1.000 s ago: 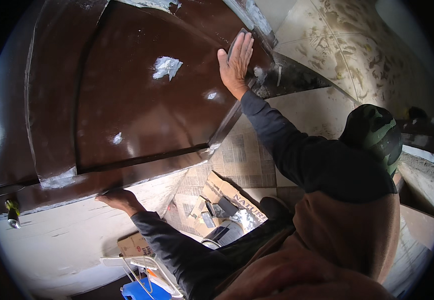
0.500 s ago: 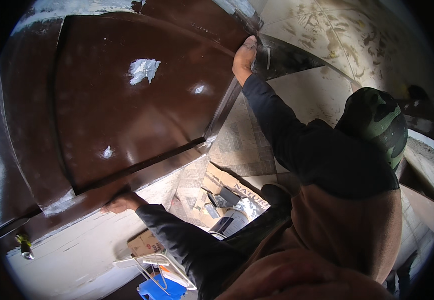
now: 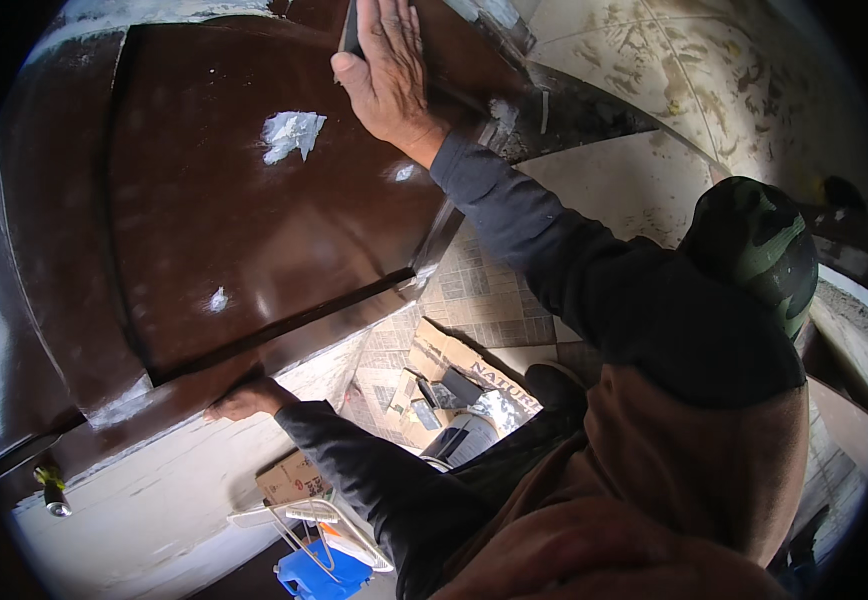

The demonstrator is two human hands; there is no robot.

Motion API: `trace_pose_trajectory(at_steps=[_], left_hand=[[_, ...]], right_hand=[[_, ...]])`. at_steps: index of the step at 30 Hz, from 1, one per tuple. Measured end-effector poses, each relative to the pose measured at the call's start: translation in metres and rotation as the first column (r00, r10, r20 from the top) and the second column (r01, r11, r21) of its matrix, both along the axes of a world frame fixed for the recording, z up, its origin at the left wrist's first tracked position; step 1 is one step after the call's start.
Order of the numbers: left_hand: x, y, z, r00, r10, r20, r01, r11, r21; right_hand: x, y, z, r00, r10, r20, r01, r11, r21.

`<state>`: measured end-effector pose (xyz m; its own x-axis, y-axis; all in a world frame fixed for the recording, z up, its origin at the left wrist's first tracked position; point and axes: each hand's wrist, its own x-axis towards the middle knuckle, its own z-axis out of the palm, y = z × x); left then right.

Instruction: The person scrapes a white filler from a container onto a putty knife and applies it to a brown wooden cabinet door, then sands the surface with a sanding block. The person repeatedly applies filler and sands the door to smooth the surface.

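**Both hands on the brown door**

Nearest, low in the view, a blue plastic object (image 3: 316, 578) sits beneath a white wire frame (image 3: 309, 525), with a small cardboard box (image 3: 292, 477) just beyond them. To the right of these, flattened cardboard pieces (image 3: 434, 380) and a pale bucket-like container (image 3: 459, 440) lie on the tiled floor (image 3: 484, 290).

The left hand (image 3: 244, 400) comes in from the dark sleeve and rests on the lower edge of the brown door (image 3: 204, 230); its fingers curl around that edge, gripping it. Just below the hand runs a white painted wall surface (image 3: 154, 510), and at the far left a small yellow-and-metal fitting (image 3: 51, 490) hangs near the door's corner.

The door fills the left and middle of the view, glossy and dark, with a large white patch (image 3: 289, 132) of filler in its upper part and a smaller one (image 3: 217, 299) lower down.

Farther up, the right hand (image 3: 384, 75) lies flat on the door near its upper edge, fingers spread and pressing a thin dark pad (image 3: 351, 28) against the surface; what the pad is cannot be told. Right of the hand, stained pale tiles (image 3: 714, 80) stretch away.
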<state>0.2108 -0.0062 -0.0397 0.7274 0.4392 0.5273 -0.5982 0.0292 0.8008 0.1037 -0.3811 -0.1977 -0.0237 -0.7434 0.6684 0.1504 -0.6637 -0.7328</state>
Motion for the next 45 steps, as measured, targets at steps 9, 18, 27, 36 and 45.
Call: trace_pose_trajectory(at_steps=[9, 18, 27, 36, 45], left_hand=[[-0.006, -0.008, 0.001, 0.999, 0.046, -0.017, -0.047, 0.997, -0.055], [0.004, 0.006, -0.003, 0.998, 0.055, 0.017, -0.056, 0.998, 0.017], [0.001, 0.0, 0.0, 0.999, 0.033, 0.001, -0.032, 0.995, -0.094], [0.006, 0.005, -0.003, 0.998, 0.055, 0.016, -0.055, 0.998, 0.02], [0.004, 0.004, -0.003, 0.998, 0.053, 0.042, -0.055, 0.998, 0.035]], right_hand=[[-0.006, -0.011, 0.004, 0.984, -0.109, 0.139, 0.065, 0.955, 0.288], [-0.015, -0.026, -0.081, 0.936, -0.348, 0.049, 0.096, 0.387, 0.917], [0.016, 0.014, 0.006, 0.99, -0.089, -0.11, 0.112, 0.969, 0.221], [-0.021, 0.028, -0.053, 0.997, 0.029, -0.071, -0.002, 0.936, 0.352], [-0.097, 0.017, -0.059, 0.453, 0.068, 0.889, -0.675, 0.678, 0.292]])
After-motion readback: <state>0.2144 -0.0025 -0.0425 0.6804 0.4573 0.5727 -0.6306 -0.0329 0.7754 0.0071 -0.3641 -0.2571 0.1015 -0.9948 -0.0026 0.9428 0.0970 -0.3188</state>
